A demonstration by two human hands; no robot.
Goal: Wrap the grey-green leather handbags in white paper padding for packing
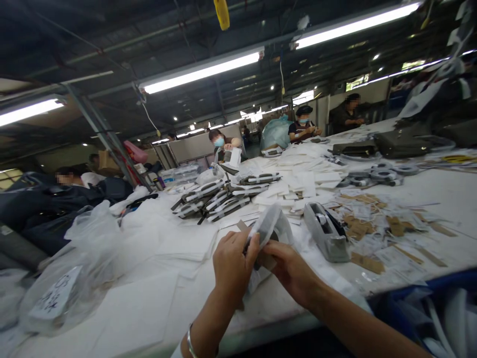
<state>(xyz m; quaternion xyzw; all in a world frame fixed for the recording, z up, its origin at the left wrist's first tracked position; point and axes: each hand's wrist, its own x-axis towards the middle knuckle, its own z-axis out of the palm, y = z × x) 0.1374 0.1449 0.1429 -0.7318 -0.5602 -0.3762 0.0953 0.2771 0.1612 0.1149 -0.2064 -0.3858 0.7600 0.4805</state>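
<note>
Film [273, 215], translucent, is held by the left hand [234, 261] and the right hand [292, 268] above a white worktable [443, 194].

It is pinched at eight o'clock between left thumb and fingers, and gripped at six by the right fingers. A greyish piece [274, 235] appears to be wrapped inside, though partly hidden. From the film, a tape dispenser [331, 241] is placed at three o'clock; banded dark bundles [229, 208] are piled at ten.
</note>
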